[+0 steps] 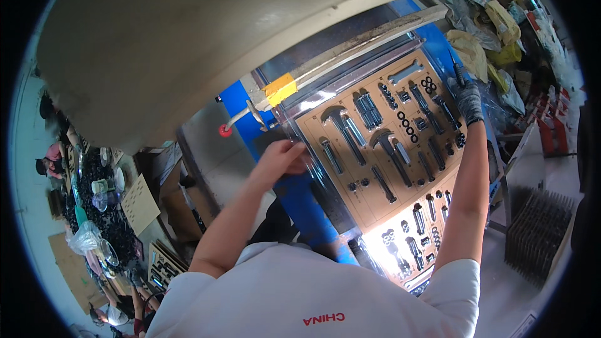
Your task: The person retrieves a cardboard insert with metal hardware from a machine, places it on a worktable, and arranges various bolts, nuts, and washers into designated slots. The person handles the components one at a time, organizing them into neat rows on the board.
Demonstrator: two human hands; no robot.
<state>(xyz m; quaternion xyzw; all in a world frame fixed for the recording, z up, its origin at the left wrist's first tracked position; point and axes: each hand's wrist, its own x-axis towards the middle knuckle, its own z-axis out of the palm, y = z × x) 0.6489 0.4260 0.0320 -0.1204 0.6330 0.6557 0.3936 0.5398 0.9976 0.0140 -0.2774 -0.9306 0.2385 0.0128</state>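
Note:
In front of me lies a brown card (350, 191) under shiny clear plastic film (300, 111), with hammers (389, 156), a wrench (407, 72), bolts, rings and other dark metal parts on it. My bare left hand (285, 159) is at the film's left edge, its fingers curled; what they pinch, if anything, is hidden. On the far right side, my right hand (469, 101) wears a grey glove and is closed round a slim, dark, knife-like tool (459, 74) with a thin pointed end. A second, brightly lit card (375, 244) of parts lies nearer to me.
A large beige machine cover (156, 44) hangs over the blue machine frame (294, 203). A red-knobbed lever (226, 129) sticks out at left. Bags and wrapping (494, 25) pile up at far right, above a dark metal rack (538, 231). Other people work at a parts-covered table at far left.

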